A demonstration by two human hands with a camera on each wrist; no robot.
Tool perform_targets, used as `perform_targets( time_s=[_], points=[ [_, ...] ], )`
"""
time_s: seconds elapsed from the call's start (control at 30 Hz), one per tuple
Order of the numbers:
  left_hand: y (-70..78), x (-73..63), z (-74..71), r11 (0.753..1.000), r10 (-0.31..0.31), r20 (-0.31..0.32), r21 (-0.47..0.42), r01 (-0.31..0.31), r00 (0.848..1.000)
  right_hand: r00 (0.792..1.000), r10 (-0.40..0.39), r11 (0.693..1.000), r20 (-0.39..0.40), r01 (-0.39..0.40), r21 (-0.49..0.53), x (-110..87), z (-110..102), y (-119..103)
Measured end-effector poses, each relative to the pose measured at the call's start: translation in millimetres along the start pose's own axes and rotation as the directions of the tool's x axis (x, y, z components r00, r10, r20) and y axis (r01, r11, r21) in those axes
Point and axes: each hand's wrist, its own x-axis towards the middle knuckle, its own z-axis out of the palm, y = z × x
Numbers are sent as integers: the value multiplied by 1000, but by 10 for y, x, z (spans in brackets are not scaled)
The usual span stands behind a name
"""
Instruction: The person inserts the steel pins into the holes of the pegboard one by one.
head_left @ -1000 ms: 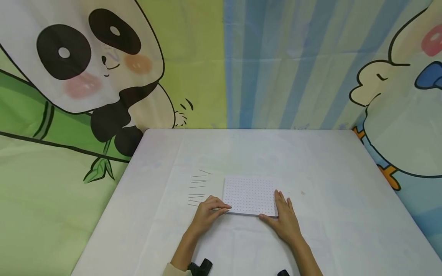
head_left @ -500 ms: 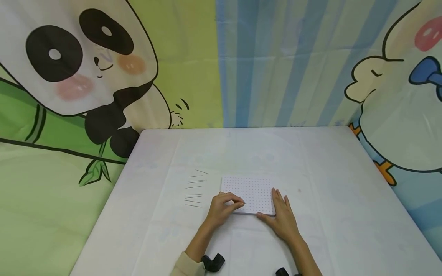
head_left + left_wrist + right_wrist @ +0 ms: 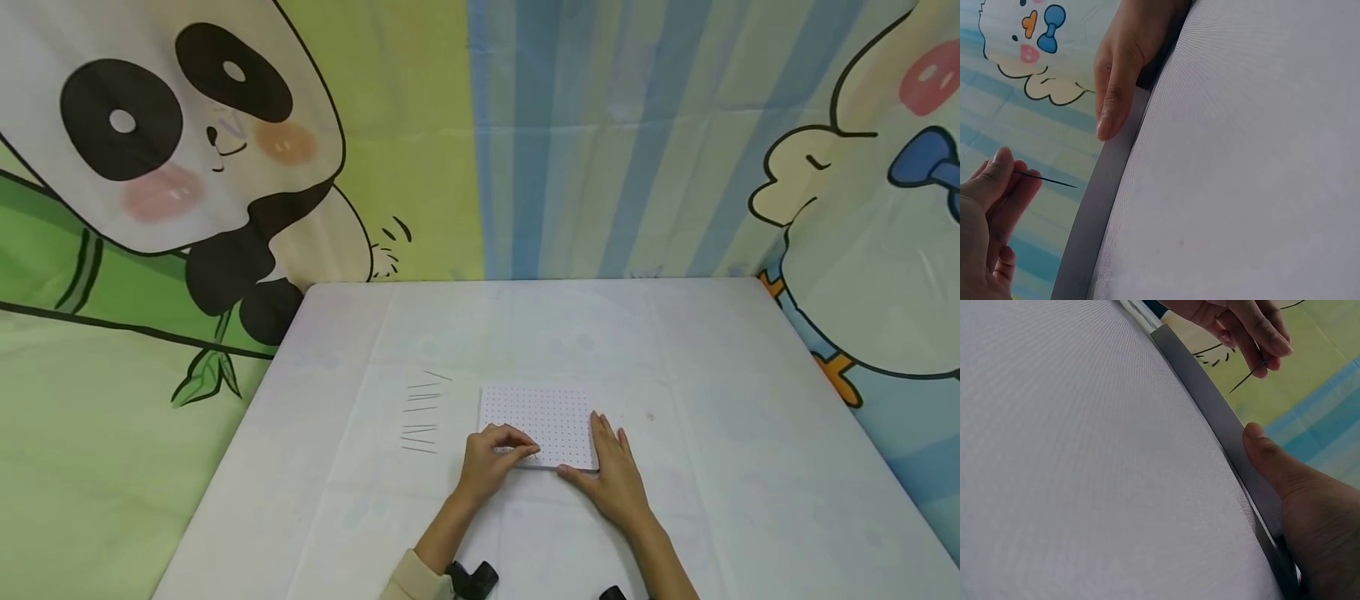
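Note:
My left hand (image 3: 487, 462) pinches a needle (image 3: 1054, 180) between thumb and fingers. In the left wrist view the needle's point sticks out clear of the fingertips, above the level of the board's side. Under that hand lies a white board (image 3: 555, 417) covered in a grid of small holes. My right hand (image 3: 617, 479) rests against the board's near right corner, its fingers straight along the right edge and the thumb at the front edge. The right wrist view shows this thumb (image 3: 1266, 453) against the board's grey side (image 3: 1210, 394). The left palm hides the board's near left corner.
Several thin dark needles (image 3: 420, 409) lie in a loose column on the white table (image 3: 720, 467), left of the board. A printed cloth (image 3: 420, 150) with cartoon animals hangs behind the table's far edge.
My left hand has moved right with the needle, from the board's near left corner to over its front part. The right hand has stayed at its corner. The head view has shifted slightly.

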Motion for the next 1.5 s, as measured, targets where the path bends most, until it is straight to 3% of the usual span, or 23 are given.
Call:
perform_targets(
  time_s=[0.23, 0.5, 0.8, 1.07, 1.3, 1.5],
  points=[
    [-12, -10, 8, 998, 45, 26, 53, -47, 999, 1000, -4, 1000, -2, 4, -2, -11, 11, 4],
    [-33, -42, 34, 977, 79, 63, 192, -90, 995, 1000, -6, 1000, -6, 6, -8, -12, 12, 16],
    [-102, -57, 63, 964, 159, 69, 206, -169, 985, 1000, -10, 1000, -15, 10, -10, -23, 17, 5],
    [-91, -17, 56, 964, 169, 94, 193, -184, 981, 1000, -12, 1000, -17, 12, 10, 0, 8, -8],
    [-108, -33, 62, 979, 112, 96, 159, -127, 989, 1000, -11, 1000, -10, 11, 13, 13, 20, 4],
    [-108, -53, 54, 970, 101, 108, 212, -122, 989, 1000, -20, 1000, -19, 21, 5, 4, 18, 16]
  ],
)
